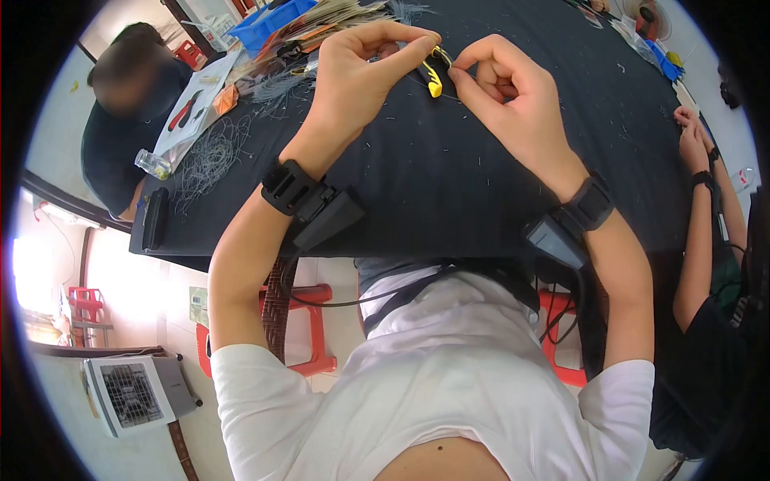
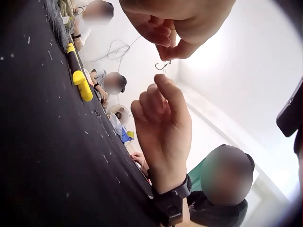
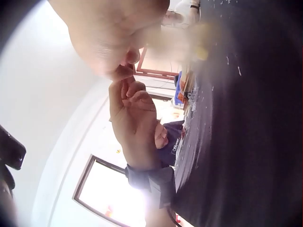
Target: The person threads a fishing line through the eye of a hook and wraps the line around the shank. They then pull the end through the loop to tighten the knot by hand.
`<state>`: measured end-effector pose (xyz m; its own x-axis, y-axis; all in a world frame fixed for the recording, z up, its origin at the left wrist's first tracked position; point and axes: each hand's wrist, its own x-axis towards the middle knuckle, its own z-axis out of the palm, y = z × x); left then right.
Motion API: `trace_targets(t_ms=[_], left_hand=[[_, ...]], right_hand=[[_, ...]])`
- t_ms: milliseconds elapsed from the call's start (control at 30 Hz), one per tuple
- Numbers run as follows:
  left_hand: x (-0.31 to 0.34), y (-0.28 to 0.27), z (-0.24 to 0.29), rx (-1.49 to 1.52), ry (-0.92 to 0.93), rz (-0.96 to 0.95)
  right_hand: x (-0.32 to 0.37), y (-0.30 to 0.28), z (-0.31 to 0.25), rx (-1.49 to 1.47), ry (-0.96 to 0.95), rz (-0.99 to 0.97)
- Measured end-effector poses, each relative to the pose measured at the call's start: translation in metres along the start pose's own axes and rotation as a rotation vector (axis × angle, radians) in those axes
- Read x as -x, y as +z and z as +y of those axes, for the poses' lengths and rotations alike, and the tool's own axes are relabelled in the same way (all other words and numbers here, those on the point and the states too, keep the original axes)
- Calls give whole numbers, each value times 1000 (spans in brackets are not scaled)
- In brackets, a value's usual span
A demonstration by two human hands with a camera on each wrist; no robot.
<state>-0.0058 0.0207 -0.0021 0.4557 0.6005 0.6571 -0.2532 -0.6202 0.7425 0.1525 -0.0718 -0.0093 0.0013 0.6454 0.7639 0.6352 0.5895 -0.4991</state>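
Black cloth (image 1: pixel 449 192) is spreading beneath the work. From the left wrist, the left hand (image 2: pixel 184 28) is pinching a small hook (image 2: pixel 160 69) at six o'clock of its fingertips; just below, the right hand (image 2: pixel 163 118) is holding thumb and forefinger together, gripping what I cannot tell. From the head, a yellow-and-black tool (image 1: pixel 435 85) is lying at the left fingertips' six o'clock, tangled line (image 1: pixel 210 154) at eight.

left hand (image 1: pixel 350 72) pinching | right hand (image 1: pixel 517 90) pinching | hands raised, near each other | arms (image 1: pixel 241 260) bent
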Motion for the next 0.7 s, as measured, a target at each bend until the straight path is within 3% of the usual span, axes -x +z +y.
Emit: trace_targets(t_ms=[267,700], left_hand=[[0,3,4,-63,124,10],[1,4,8,-66,189,-14]], right_hand=[[-1,-4,-4,120,-138,93],[0,-4,-11,17,-149,121]])
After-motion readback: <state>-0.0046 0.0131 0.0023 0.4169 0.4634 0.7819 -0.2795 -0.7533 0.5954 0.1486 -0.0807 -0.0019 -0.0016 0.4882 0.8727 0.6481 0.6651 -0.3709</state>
